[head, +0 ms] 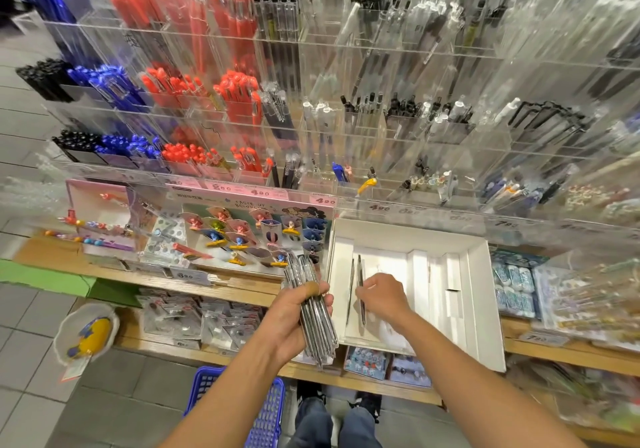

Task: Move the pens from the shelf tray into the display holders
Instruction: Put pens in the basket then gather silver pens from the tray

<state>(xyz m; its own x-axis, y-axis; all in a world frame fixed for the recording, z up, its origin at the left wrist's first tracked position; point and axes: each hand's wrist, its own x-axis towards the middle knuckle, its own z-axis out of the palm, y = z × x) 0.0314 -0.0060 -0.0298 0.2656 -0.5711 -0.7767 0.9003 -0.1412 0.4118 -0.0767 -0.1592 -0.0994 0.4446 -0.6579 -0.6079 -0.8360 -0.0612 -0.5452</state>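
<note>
Left hand [294, 312] gripping a bundle of pens [317, 312] beside the white tray [485, 309], right hand [382, 297] pinching one pen [361, 274] inside the tray

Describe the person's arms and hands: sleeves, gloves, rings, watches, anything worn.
Both forearms are bare as far as the picture shows: no sleeves in view. The left hand and the right hand wear no gloves. No watch, bracelet or ring is visible on either wrist or on the fingers that show.
</note>
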